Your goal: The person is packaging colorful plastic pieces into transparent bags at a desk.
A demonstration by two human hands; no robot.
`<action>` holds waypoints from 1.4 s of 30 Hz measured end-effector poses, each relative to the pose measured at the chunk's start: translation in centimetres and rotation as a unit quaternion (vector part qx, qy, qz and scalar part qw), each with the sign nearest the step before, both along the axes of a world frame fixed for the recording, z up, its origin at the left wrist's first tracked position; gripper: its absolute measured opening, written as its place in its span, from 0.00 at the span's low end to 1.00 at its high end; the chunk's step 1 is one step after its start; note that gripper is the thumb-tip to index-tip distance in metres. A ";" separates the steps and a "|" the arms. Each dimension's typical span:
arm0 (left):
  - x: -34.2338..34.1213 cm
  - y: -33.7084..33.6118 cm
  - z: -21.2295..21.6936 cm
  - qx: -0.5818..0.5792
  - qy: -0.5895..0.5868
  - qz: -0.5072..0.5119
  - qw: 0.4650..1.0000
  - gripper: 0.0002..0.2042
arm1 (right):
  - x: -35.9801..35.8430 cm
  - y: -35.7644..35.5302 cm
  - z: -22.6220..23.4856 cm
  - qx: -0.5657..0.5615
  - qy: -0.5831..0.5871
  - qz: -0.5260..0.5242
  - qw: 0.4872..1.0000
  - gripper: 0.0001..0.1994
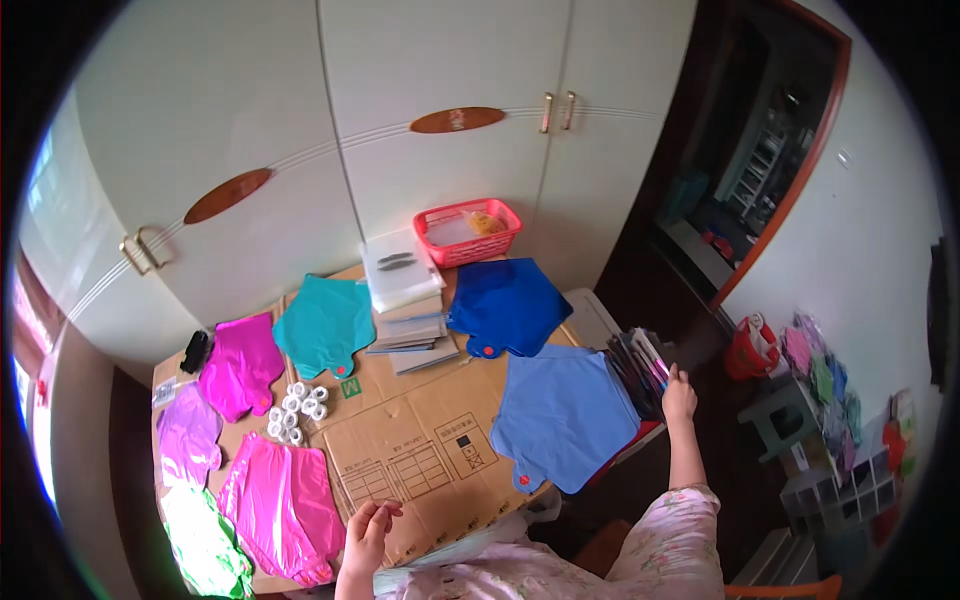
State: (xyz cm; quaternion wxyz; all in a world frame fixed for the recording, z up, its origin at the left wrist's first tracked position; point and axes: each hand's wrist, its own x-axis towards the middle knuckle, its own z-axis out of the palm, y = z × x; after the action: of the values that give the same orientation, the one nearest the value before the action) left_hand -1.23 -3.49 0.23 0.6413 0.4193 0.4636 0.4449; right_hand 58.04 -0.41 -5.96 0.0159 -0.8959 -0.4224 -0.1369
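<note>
My right hand [680, 396] is stretched out to the right. Its fingers pinch the end of a thin flat packet in a stack of mostly dark packets [630, 372] standing at the table's right side. Beside that stack a light blue plastic sheet or bag [562, 412], with a red dot on its tab, lies flat. My left hand [370, 528] is raised over the near edge of the cardboard-covered table [420, 410], fingers loosely curled and apart, with nothing visible in them. A hot pink bag [285, 505] is just left of it.
Around the table lie dark blue [515, 305], teal [325, 322], magenta [243, 368], lilac [190, 432] and green-and-white bags [205, 540]. Small white rolls [296, 408] cluster at left. Card pieces [415, 335], clear sleeves [402, 275] and a red basket [435, 250] are at the back.
</note>
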 end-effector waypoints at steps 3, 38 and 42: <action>-1.5 -1.0 1.3 0.054 0.061 -0.009 0.997 0.08 | 1.1 0.4 -2.3 -0.021 -0.022 -0.018 0.999 0.15; -29.9 -30.3 -38.0 -0.347 0.349 0.333 0.804 0.07 | -65.0 -3.7 5.6 -0.022 0.195 0.829 0.524 0.16; -30.1 -27.7 -35.2 -0.063 -0.033 0.123 0.990 0.07 | -65.4 -3.3 3.4 0.030 0.231 0.831 0.505 0.10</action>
State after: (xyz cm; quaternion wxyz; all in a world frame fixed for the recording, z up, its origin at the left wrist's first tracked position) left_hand -31.30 -31.19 -34.97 0.6216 0.3028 0.5176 0.5040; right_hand -7.39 -3.75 -2.58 0.2458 -0.1324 -0.9502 0.1383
